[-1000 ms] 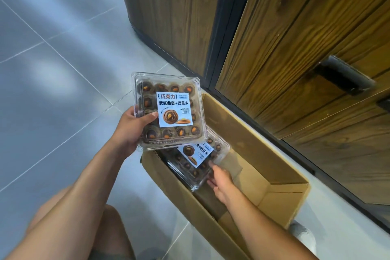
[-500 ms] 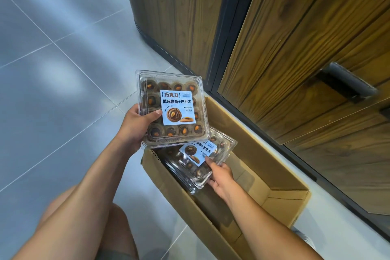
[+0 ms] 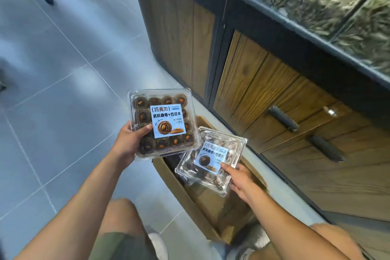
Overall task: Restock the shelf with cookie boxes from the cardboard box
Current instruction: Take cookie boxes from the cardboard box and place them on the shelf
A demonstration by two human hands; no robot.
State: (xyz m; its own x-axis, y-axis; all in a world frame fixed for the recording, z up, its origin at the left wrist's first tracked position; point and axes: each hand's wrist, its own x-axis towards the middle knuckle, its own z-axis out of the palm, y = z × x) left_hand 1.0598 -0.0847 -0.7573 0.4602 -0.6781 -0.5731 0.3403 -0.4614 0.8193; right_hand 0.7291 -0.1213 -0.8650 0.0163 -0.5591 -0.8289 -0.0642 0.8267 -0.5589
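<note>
My right hand [image 3: 242, 181] has lifted the second cookie box [image 3: 211, 160] clear of the cardboard box [image 3: 179, 188], lower centre, thumb pinching its lid; my left hand [image 3: 128, 143] still grips the first cookie box [image 3: 162, 122], mid-frame; both look ready for the shelf.

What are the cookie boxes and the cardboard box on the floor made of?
Upper cookie box and lower cookie box: clear glossy plastic, probably thin; cookies show through, lids glint. Cardboard box: matte brown paperboard, likely corrugated; edge too blurred to confirm.
</note>
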